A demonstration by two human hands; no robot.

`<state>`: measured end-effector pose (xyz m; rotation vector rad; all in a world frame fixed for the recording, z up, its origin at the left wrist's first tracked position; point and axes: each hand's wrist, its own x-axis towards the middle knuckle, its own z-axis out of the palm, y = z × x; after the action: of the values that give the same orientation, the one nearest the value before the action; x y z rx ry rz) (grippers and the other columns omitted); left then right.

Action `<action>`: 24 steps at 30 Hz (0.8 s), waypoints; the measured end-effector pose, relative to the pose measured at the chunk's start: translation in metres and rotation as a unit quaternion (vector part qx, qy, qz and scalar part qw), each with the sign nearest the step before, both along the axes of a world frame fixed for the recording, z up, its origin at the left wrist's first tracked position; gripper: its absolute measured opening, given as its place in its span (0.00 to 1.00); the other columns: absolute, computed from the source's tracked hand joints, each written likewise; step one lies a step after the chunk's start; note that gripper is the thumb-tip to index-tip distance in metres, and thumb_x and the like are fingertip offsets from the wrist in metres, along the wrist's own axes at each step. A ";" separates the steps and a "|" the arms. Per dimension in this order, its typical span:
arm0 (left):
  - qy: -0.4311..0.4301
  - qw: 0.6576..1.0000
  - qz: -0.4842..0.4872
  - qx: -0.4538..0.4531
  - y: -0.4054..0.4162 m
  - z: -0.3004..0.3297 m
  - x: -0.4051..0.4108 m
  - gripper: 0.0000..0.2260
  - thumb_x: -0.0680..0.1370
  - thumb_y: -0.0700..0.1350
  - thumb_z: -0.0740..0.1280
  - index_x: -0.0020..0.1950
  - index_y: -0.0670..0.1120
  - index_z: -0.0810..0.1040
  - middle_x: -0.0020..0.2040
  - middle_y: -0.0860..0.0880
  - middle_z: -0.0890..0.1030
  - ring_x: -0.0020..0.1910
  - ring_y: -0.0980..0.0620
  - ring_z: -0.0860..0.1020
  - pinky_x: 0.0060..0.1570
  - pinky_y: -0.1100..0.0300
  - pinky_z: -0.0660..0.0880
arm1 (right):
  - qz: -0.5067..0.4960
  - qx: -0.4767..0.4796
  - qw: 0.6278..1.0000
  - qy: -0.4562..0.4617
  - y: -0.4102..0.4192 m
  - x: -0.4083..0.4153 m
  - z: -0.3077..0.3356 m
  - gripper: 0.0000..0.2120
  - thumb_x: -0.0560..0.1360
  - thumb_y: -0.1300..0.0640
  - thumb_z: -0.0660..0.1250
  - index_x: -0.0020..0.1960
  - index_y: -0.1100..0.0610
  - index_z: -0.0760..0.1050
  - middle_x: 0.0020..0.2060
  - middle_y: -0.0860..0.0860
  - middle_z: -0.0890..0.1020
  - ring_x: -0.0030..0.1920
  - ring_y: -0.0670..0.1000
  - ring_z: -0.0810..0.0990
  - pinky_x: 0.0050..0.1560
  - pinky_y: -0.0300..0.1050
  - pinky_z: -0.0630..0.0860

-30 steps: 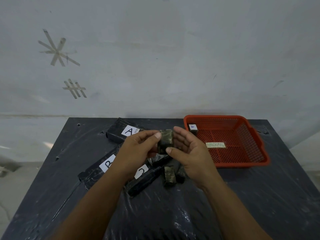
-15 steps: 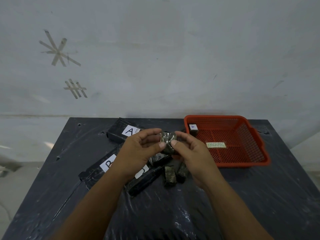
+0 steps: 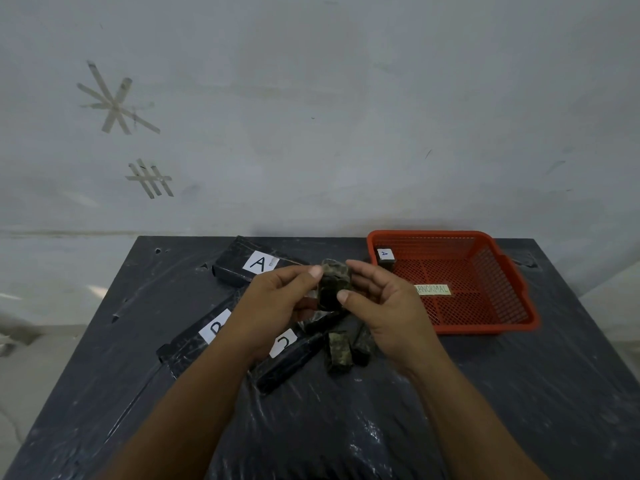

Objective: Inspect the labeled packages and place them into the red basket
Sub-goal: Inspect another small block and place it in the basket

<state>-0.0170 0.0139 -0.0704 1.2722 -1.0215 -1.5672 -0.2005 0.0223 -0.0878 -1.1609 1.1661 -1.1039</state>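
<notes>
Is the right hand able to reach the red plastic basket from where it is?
Probably yes. The right hand hovers just beside the red plastic mesh basket, with nothing between them, though it and the left hand both pinch a small dark wrapped package.

Black plastic-wrapped table [image 3: 450,410]: long boxes A [image 3: 249,268], B [image 3: 194,341], C [image 3: 294,358] lie left; small dark packages [image 3: 337,351] at centre; red basket [image 3: 519,289] sits right.

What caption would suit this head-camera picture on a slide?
Both hands, left and right, hold a small dark package above the black table, beside the red basket.
</notes>
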 end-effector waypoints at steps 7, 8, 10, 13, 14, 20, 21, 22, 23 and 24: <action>0.005 0.999 0.039 -0.016 -0.003 -0.005 0.001 0.06 0.78 0.40 0.71 0.53 0.46 0.86 0.48 0.45 0.87 0.45 0.51 0.83 0.53 0.54 0.80 | 0.015 -0.004 1.000 0.010 0.000 0.000 0.001 0.25 0.76 0.71 0.71 0.66 0.48 0.78 0.57 0.44 0.86 0.61 0.45 0.84 0.57 0.41 0.81; 0.002 0.999 0.040 -0.019 -0.003 -0.005 0.001 0.06 0.78 0.40 0.71 0.53 0.46 0.86 0.48 0.46 0.87 0.45 0.52 0.84 0.54 0.53 0.80 | 0.014 0.001 1.000 0.005 0.000 0.000 0.001 0.25 0.77 0.71 0.69 0.67 0.48 0.78 0.57 0.43 0.86 0.60 0.44 0.84 0.56 0.41 0.81; -0.008 0.999 0.038 -0.026 -0.004 -0.008 0.002 0.08 0.78 0.40 0.71 0.55 0.45 0.85 0.51 0.45 0.87 0.49 0.49 0.84 0.57 0.51 0.80 | 0.008 0.019 1.000 -0.011 0.000 0.001 0.003 0.24 0.78 0.70 0.67 0.68 0.48 0.76 0.55 0.40 0.86 0.58 0.43 0.85 0.57 0.43 0.82; -0.007 0.999 0.035 -0.037 -0.005 -0.009 0.003 0.09 0.78 0.40 0.71 0.56 0.46 0.85 0.53 0.43 0.86 0.54 0.44 0.84 0.60 0.47 0.80 | 0.000 0.051 0.998 -0.032 -0.001 0.004 0.006 0.16 0.80 0.63 0.68 0.65 0.51 0.79 0.55 0.47 0.87 0.57 0.48 0.86 0.58 0.49 0.82; -0.007 0.999 0.031 -0.043 -0.005 -0.010 0.004 0.09 0.78 0.39 0.72 0.57 0.46 0.85 0.54 0.43 0.86 0.56 0.43 0.84 0.60 0.46 0.79 | 0.001 0.059 0.998 -0.034 -0.001 0.004 0.006 0.13 0.81 0.61 0.68 0.64 0.51 0.80 0.55 0.50 0.87 0.56 0.51 0.86 0.59 0.51 0.82; -0.024 0.997 0.013 -0.071 -0.002 -0.008 0.003 0.11 0.75 0.36 0.73 0.57 0.45 0.85 0.52 0.46 0.87 0.54 0.48 0.85 0.54 0.57 0.81 | -0.013 0.059 0.998 -0.014 -0.003 0.003 0.003 0.09 0.79 0.56 0.70 0.58 0.54 0.84 0.49 0.52 0.88 0.50 0.50 0.87 0.50 0.44 0.82; -0.032 0.996 0.006 -0.080 -0.001 -0.008 0.003 0.12 0.75 0.36 0.74 0.56 0.46 0.85 0.51 0.47 0.87 0.53 0.50 0.85 0.52 0.60 0.81 | -0.016 0.058 0.998 -0.012 -0.004 0.003 0.002 0.09 0.79 0.57 0.70 0.58 0.55 0.84 0.49 0.52 0.88 0.50 0.50 0.87 0.49 0.43 0.81; -0.041 0.995 -0.001 -0.088 -0.001 -0.008 0.003 0.12 0.75 0.35 0.74 0.56 0.47 0.85 0.51 0.48 0.87 0.52 0.51 0.85 0.51 0.62 0.80 | -0.018 0.057 0.998 -0.009 -0.004 0.002 0.001 0.09 0.79 0.58 0.71 0.58 0.56 0.83 0.49 0.53 0.88 0.50 0.51 0.88 0.50 0.43 0.82; -0.048 0.994 -0.007 -0.094 0.000 -0.009 0.003 0.12 0.74 0.35 0.74 0.56 0.47 0.85 0.51 0.48 0.88 0.53 0.52 0.85 0.51 0.63 0.80 | -0.021 0.057 0.998 -0.005 -0.004 0.002 0.000 0.09 0.79 0.59 0.71 0.58 0.57 0.83 0.49 0.53 0.88 0.50 0.52 0.88 0.51 0.46 0.82; -0.053 0.994 -0.012 -0.098 0.000 -0.010 0.004 0.13 0.74 0.36 0.75 0.56 0.47 0.85 0.51 0.48 0.87 0.54 0.51 0.85 0.53 0.62 0.80 | -0.024 0.055 0.998 0.000 -0.004 0.001 -0.001 0.09 0.78 0.60 0.71 0.58 0.57 0.83 0.49 0.54 0.88 0.51 0.54 0.88 0.53 0.49 0.83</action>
<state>-0.0133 0.0135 -0.0805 1.2213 -1.2300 -1.3914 -0.1990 0.0179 -0.0888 -1.0532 1.2442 -1.0616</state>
